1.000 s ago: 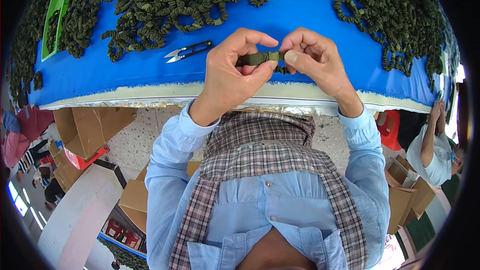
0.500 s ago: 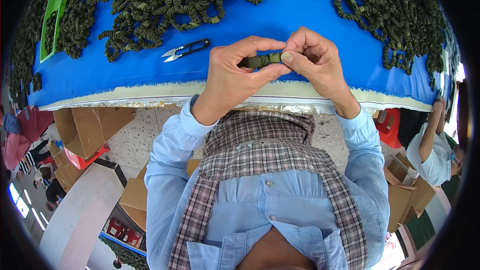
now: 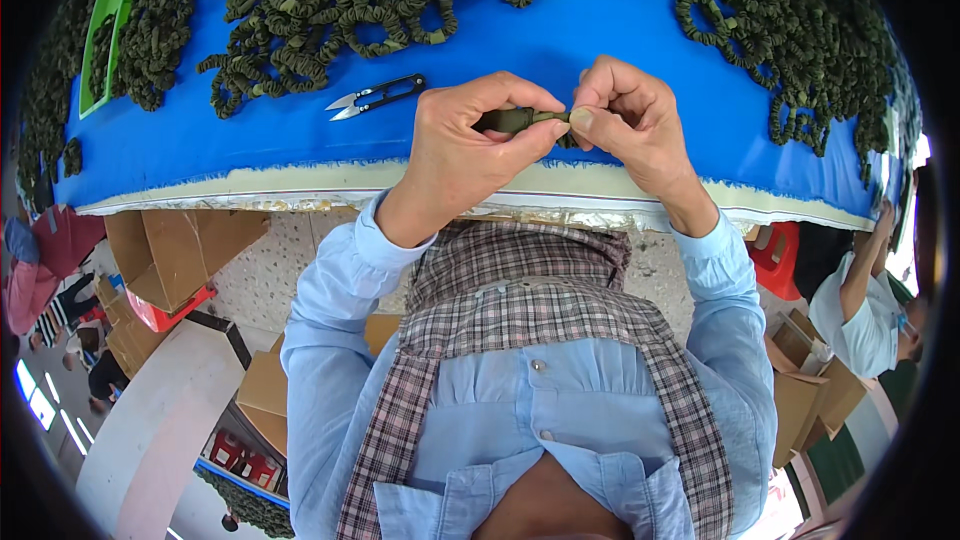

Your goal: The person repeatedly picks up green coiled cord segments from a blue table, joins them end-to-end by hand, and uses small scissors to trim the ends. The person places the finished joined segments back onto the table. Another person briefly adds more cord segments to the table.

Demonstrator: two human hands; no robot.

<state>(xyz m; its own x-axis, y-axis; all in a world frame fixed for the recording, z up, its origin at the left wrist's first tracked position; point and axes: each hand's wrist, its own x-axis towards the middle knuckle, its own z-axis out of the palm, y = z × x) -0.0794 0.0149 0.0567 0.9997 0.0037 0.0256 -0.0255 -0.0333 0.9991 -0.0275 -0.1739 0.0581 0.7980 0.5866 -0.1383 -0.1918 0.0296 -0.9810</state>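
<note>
Between my two hands, just above the blue table cover, is a dark green gathered fabric elastic band [image 3: 510, 121]. My left hand [image 3: 455, 145] closes round its left part with thumb and fingers. The thumb and fingertips of my right hand [image 3: 640, 130] pinch its other end, close to the left fingertips. Part of the band is hidden behind the fingers. Thread snips [image 3: 376, 97] with black handles and silver blades lie to the left of my left hand, blades apart. Beyond them is a pile of similar green bands [image 3: 330, 15].
Another heap of green bands [image 3: 815, 50] covers the table's right side. At the far left stands a green tray [image 3: 88, 90] among more bands. Cardboard boxes [image 3: 185, 250] and a red stool [image 3: 775, 262] are below the table edge. A person [image 3: 860, 300] works at the right.
The band has turned between my fingers, and its lighter flat section no longer shows. My left fingertips have drawn slightly back along it. The right hand keeps its pinch.
</note>
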